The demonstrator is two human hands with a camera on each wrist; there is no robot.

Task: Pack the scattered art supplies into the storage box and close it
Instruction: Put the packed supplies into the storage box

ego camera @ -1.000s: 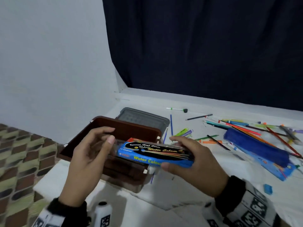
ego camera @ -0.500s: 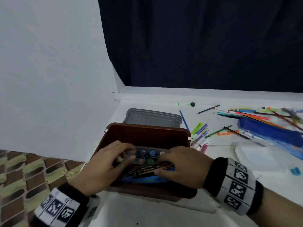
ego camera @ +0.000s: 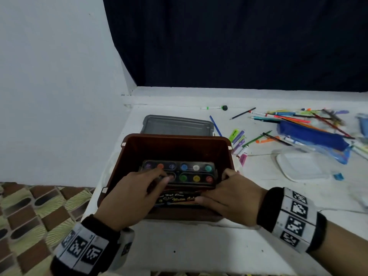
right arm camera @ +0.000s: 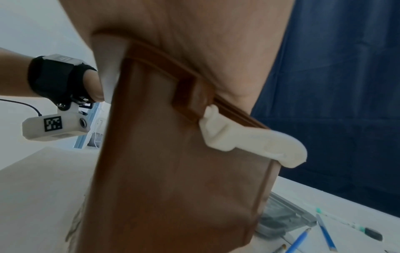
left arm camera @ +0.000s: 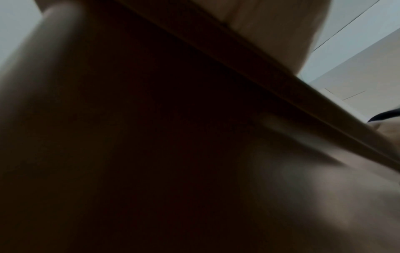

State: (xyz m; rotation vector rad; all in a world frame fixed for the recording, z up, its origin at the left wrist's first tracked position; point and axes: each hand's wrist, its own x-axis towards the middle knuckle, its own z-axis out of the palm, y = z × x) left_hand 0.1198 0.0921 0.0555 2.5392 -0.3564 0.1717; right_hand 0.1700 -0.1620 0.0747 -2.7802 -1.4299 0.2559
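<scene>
Settling into the brown storage box [ego camera: 175, 148], the water colour carton [ego camera: 179, 199] now lies low against the near wall, where a second ago it was held up in the air in front of the box between both hands. Beyond it in the box lies a dark paint palette [ego camera: 179, 172] with its coloured wells showing. The left hand [ego camera: 131, 198] reaches over the near rim with fingers extended, their tips pressing on the palette's near-left wells. The right hand [ego camera: 229, 196] lies with its thumb along the carton's right end and its fingers going down beside the palette at the box's right wall; whether those fingers are pinching anything cannot be told from these views. The left wrist view is dark and shows nothing usable, and the right wrist view shows only the box's outer wall [right arm camera: 173, 162] and a white latch [right arm camera: 249, 137].

By this reading the carton has gone from carried to placed, so one more item is packed. Much remains: pens and pencils [ego camera: 288, 116], markers [ego camera: 240, 142], a blue pencil case [ego camera: 312, 136] and a clear lid [ego camera: 298, 166] lie scattered on the white surface [ego camera: 199, 246] to the right, and the grey lid [ego camera: 177, 125] lies behind the box, not yet on.
</scene>
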